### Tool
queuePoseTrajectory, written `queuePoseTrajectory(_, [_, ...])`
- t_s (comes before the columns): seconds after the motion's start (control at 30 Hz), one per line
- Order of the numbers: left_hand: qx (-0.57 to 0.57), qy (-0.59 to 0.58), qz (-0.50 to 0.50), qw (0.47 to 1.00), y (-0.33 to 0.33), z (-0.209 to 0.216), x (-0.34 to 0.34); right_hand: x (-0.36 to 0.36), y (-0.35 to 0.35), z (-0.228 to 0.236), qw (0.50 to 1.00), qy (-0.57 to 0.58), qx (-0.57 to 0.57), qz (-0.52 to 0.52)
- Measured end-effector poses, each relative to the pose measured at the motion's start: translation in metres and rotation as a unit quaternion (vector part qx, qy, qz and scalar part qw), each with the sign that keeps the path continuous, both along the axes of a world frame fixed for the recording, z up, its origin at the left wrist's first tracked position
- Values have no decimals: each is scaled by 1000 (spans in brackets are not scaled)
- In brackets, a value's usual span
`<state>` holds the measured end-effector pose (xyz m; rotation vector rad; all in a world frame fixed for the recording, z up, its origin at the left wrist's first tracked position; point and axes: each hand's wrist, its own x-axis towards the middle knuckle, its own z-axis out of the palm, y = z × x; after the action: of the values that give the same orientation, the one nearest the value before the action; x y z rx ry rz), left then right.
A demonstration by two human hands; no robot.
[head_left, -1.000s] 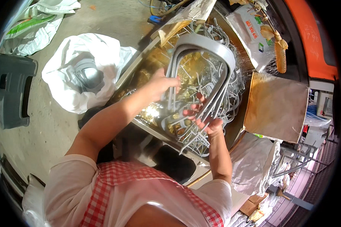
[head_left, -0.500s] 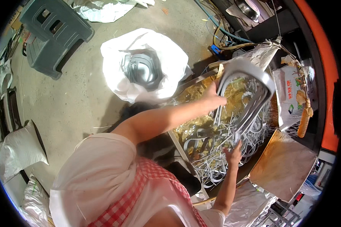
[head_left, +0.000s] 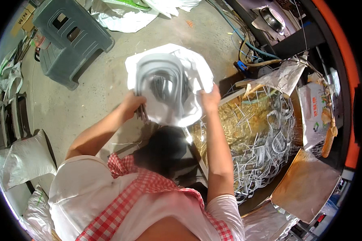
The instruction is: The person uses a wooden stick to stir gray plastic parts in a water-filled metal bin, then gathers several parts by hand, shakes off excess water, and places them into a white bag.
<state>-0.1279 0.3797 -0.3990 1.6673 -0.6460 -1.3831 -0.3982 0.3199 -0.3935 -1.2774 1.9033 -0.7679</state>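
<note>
- Holding a stack of smooth grey strips bent like big arches [head_left: 161, 60], the left hand [head_left: 132, 103] is by the left edge of a big white plastic bag [head_left: 198, 66]. The strips are over the bag's open mouth, and their round bend is on its far side.
- To do this well, it seems best to hold the strips level over the middle of the bag, so none slide out past its edge.
- A firm squeeze should help too, since the strips look slippery and their loose ends could spread apart. A wide mouth on the bag would stop its soft edge from folding in under them.
- The left fingers are curled tight around the strip ends, which poke out below them.
- The right hand [head_left: 210, 98] is at the bag's right edge. Its thumb and fingers seem to pinch the rim, but I cannot tell how hard.
- Both arms reach forward. The left one bends and comes in from the near left of the bag. The right one is straighter and comes from the near right.
- Right of the bag, a wide tub with a pale rim [head_left: 234, 96] has brown water and a tangle of thin grey scraps [head_left: 265, 148] in it.
</note>
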Motion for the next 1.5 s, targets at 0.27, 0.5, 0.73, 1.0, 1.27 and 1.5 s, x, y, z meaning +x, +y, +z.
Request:
queuePoseTrajectory(0.27, [265, 64, -296, 915, -122, -80, -44, -32, 9, -20, 956, -265, -128, 9])
queuePoseTrajectory(0.5, [38, 115, -131, 984, -143, -160, -113, -49, 6, -27, 932, -346, -107, 11])
queuePoseTrajectory(0.73, [164, 286, -62, 942, -147, -208, -174, -64, 10, -35, 926, -372, 32, -58])
queuePoseTrajectory(1.0, [184, 81, -132, 971, -161, -249, -218, -62, 1, -16, 943, -290, 62, -150])
queuePoseTrajectory(1.27, [169, -231, -142, 948, -155, -207, -192, -78, 23, -11, 915, -353, -149, -127])
queuePoseTrajectory(1.5, [43, 136, -112, 983, -142, -240, -174, -97, 23, -31, 921, -363, -69, -127])
